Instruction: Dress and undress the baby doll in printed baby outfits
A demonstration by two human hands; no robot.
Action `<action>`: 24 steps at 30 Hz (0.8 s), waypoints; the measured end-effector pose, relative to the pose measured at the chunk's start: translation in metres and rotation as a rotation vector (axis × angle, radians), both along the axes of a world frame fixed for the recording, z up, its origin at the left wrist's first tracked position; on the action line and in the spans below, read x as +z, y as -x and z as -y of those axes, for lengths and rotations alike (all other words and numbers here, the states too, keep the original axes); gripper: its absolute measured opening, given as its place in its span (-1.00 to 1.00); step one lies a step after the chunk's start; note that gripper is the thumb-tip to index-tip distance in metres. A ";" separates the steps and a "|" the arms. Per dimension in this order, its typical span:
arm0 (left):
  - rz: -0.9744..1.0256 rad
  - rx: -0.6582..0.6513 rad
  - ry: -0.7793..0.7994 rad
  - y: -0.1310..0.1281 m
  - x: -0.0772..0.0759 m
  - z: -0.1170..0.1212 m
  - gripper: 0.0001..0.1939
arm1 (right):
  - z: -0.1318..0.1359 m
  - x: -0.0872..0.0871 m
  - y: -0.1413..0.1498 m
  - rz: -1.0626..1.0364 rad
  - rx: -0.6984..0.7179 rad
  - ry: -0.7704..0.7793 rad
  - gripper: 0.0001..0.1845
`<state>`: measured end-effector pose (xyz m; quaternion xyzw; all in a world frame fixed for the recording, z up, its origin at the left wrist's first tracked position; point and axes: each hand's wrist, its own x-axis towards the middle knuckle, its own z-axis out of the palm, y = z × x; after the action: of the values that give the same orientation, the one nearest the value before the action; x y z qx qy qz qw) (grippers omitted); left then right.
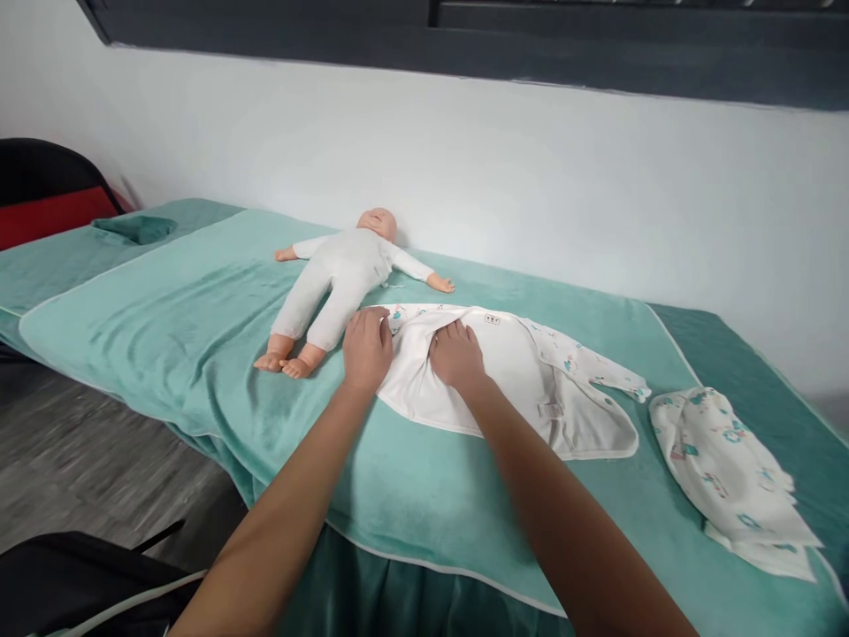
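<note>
White jacket (514,358) lies beside the doll (351,261); left hand (369,347) and right hand (457,354), apart, grip unclear, should smooth folds gently.

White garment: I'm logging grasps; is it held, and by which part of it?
Cannot be told: the left hand touches the white garment at its end near the doll, the right hand a creased part.
</note>
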<state>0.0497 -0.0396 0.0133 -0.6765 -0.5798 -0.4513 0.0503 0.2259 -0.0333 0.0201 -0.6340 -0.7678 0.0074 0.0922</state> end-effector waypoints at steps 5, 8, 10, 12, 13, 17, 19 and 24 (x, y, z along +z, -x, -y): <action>0.035 -0.006 0.026 0.000 -0.002 0.003 -0.78 | 0.023 -0.003 0.014 0.002 -0.016 -0.024 -0.33; 0.062 0.013 0.037 0.000 -0.003 0.001 -0.78 | 0.038 -0.002 0.018 -0.013 0.019 -0.028 -0.31; 0.059 0.012 0.042 0.001 -0.003 0.001 -0.78 | 0.046 -0.001 0.020 -0.029 0.043 -0.024 -0.31; 0.058 0.004 0.049 0.001 -0.004 0.001 -0.77 | 0.053 0.001 0.021 -0.054 0.069 -0.020 -0.30; 0.063 0.002 0.056 0.001 -0.004 0.001 -0.77 | 0.057 0.001 0.022 -0.068 0.082 -0.018 -0.29; 0.087 0.004 0.089 0.001 -0.005 0.001 -0.76 | 0.078 0.001 0.022 -0.109 0.134 0.000 -0.29; 0.091 0.001 0.092 0.002 -0.005 0.000 -0.77 | 0.092 0.001 0.019 -0.125 0.174 0.013 -0.28; 0.098 -0.010 0.111 0.003 -0.007 -0.002 -0.77 | 0.121 0.008 -0.010 -0.270 0.412 0.080 -0.37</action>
<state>0.0471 -0.0379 0.0067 -0.6583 -0.6024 -0.4511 -0.0178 0.2358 -0.1541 0.0280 -0.4604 -0.8607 0.1409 0.1652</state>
